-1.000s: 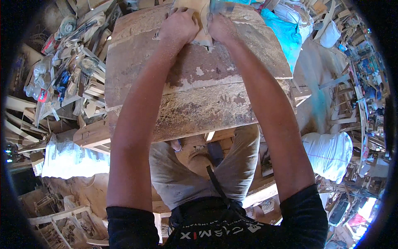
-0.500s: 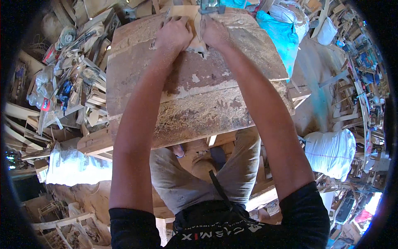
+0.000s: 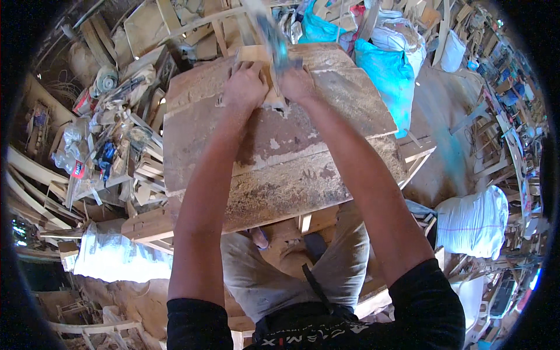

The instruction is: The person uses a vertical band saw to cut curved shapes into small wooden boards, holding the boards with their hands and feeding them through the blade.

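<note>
A pale wooden board (image 3: 254,54) lies flat at the far part of a worn, sawdust-covered wooden worktable (image 3: 280,143). My left hand (image 3: 245,84) is on the board's left side, its fingers curled and pressing down on it. On the other side, my right hand (image 3: 296,85) grips the board's right edge, thumb side inward. Close by the right hand's fingers stands a bluish metal upright of a saw-like machine (image 3: 274,42), smeared in the picture. Where it meets the board is partly hidden by my right hand. Both arms are stretched forward.
Wood offcuts (image 3: 143,140) and tools are heaped to the left. A turquoise sack (image 3: 382,79) stands by the table's right far corner. White sacks (image 3: 473,224) sit at the right, and a white plastic-wrapped bundle (image 3: 119,254) at the lower left. A wooden beam (image 3: 149,220) juts out below the table's left edge.
The view has tilted, so the table and hands sit lower in the picture and more of the metal upright shows. Both hands stay on the board, barely shifted against the table.
</note>
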`<state>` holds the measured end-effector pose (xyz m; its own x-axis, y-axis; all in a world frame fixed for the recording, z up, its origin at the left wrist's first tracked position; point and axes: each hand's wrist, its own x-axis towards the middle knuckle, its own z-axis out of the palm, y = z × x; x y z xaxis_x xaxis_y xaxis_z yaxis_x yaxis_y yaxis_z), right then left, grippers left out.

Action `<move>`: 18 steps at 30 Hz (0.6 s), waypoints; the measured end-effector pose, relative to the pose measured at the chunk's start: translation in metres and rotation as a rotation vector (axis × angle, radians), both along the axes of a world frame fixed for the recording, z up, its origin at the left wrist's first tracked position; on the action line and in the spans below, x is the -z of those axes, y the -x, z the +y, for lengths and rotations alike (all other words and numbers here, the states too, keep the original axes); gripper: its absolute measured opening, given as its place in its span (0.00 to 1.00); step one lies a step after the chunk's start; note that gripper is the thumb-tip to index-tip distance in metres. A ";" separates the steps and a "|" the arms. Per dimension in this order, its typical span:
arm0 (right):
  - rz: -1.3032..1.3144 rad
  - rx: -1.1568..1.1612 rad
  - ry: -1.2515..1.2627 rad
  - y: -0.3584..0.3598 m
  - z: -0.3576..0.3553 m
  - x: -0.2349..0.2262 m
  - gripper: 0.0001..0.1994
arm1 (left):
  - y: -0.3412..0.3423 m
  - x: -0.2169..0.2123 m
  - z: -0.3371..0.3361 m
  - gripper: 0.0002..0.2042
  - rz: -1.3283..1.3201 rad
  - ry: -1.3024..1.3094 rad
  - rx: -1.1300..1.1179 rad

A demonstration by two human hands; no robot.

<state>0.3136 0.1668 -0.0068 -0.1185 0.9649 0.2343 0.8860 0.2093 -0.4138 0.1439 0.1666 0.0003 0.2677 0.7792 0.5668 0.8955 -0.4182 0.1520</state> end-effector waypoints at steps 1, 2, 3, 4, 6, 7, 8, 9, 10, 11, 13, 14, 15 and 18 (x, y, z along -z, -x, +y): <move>0.008 0.036 -0.096 -0.001 0.009 0.009 0.20 | -0.001 -0.002 0.000 0.17 0.001 0.022 -0.015; 0.016 0.073 -0.193 0.000 0.018 0.024 0.20 | -0.004 -0.003 -0.001 0.17 0.001 0.044 -0.029; 0.025 0.108 -0.289 0.003 0.021 0.025 0.20 | -0.005 -0.004 -0.002 0.17 0.002 0.066 -0.046; 0.020 0.092 -0.272 0.001 0.024 0.023 0.20 | -0.005 -0.004 -0.001 0.16 -0.024 0.024 -0.007; 0.015 0.054 -0.232 -0.002 0.022 0.024 0.19 | -0.004 -0.001 0.001 0.16 -0.002 0.005 -0.016; 0.022 0.037 -0.107 0.007 0.016 0.017 0.20 | 0.003 0.002 0.001 0.16 0.014 0.002 -0.034; 0.028 0.019 0.019 0.015 0.012 0.009 0.20 | 0.010 0.005 0.001 0.16 0.017 0.013 -0.043; 0.024 0.021 0.139 0.011 0.009 0.002 0.21 | 0.008 0.003 0.000 0.16 0.011 0.019 -0.030; -0.073 -0.002 0.008 0.008 0.013 0.009 0.20 | 0.006 0.002 0.000 0.16 0.007 0.026 -0.018; -0.169 -0.025 -0.122 0.006 0.017 0.019 0.20 | 0.006 0.000 -0.001 0.16 0.003 0.024 -0.015; -0.211 0.003 -0.339 -0.006 0.029 0.039 0.19 | -0.005 -0.005 0.001 0.15 -0.014 0.016 0.014; -0.153 0.046 -0.426 -0.013 0.034 0.046 0.18 | -0.013 -0.008 0.002 0.15 -0.028 0.017 0.025; -0.080 0.067 -0.506 -0.005 0.032 0.044 0.18 | -0.010 -0.007 0.002 0.15 -0.032 0.027 0.012; -0.190 -0.027 -0.122 0.001 0.021 0.027 0.17 | -0.001 -0.004 0.000 0.15 -0.036 0.062 -0.030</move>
